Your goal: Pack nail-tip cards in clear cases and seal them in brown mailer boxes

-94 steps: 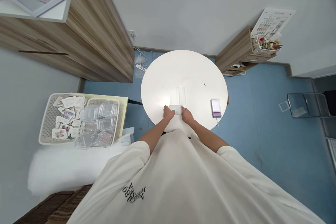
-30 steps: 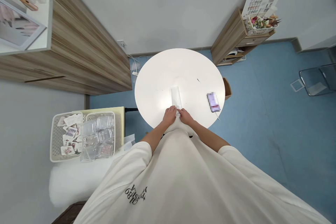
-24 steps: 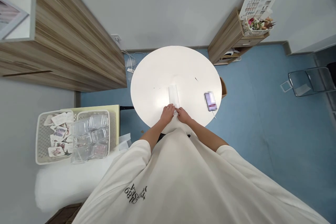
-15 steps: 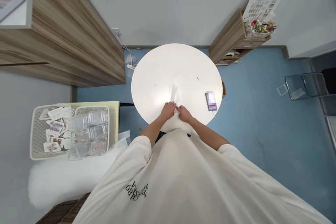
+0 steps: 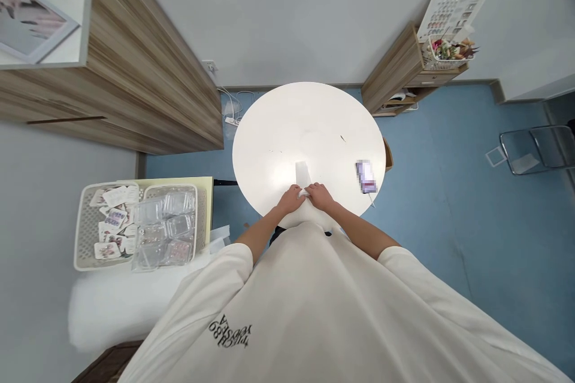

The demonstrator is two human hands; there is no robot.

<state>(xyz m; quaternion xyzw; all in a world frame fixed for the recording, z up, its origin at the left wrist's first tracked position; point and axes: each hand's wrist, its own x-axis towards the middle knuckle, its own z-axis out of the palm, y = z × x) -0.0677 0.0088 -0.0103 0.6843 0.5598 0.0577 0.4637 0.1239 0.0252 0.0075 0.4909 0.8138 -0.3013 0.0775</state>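
From my head camera, looking down, my left hand (image 5: pixel 291 199) and my right hand (image 5: pixel 320 195) sit almost touching at the near edge of a round white table (image 5: pixel 287 131). Both are curled, fingers closed rather than spread, over the near end of a narrow clear plastic sleeve (image 5: pixel 301 172). The sleeve lies flat on the table, running from my hands toward 12 o'clock, and its near end disappears under my fingers. I can't tell from this view whether I'm pinching it or only pressing it down.

It looks light, thin and soft, and probably slippery, with little stiffness to resist a fold. I'd judge the near end between my hands the best place to hold it, with a gentle pinch so it doesn't crease or slide.

At 3 o'clock on the table, a pixelated phone (image 5: pixel 366 176) lies well apart from my right hand. At 9 o'clock, off the table, a plastic basket (image 5: pixel 81 233) holds printed cards, with clear plastic boxes (image 5: pixel 166 227) stacked beside them. A wooden cabinet (image 5: pixel 135 90) stands at 10 o'clock, and a small wooden shelf (image 5: pixel 393 75) at 1 o'clock.
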